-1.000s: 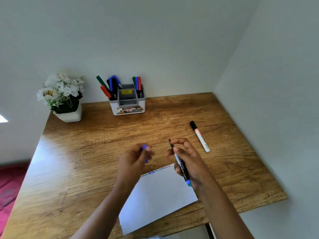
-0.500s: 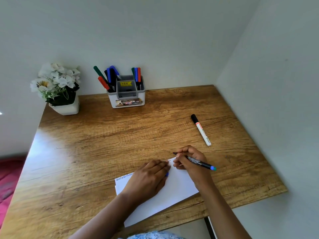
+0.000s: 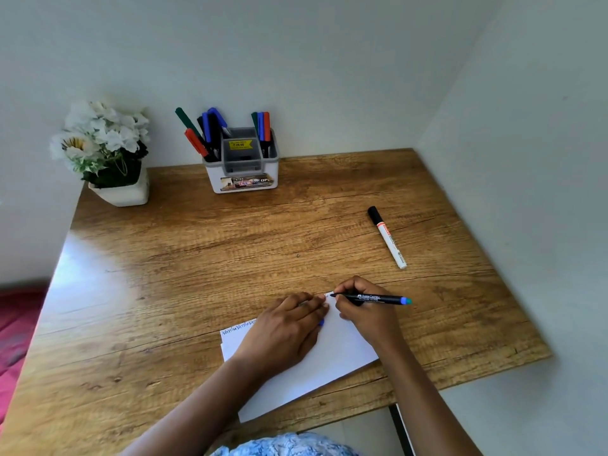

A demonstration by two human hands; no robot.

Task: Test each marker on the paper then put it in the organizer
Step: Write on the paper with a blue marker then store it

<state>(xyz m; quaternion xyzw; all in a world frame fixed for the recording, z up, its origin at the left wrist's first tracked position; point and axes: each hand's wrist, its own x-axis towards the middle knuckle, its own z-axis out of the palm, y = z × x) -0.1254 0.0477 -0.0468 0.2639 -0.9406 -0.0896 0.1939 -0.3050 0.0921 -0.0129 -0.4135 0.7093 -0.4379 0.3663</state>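
R hand [image 3: 365, 311] pinches the blue marker [image 3: 378, 298] near its tip, nib on the paper [image 3: 342, 343] at its far corner, barrel pointing right. L hand [image 3: 283, 334] lies flat, pinning it. The organizer [image 3: 241, 179] sits well back and to the left.

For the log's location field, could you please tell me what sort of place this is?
Likely a home study corner: a wooden desk against two plain walls, an organizer full of markers, and a flower pot.
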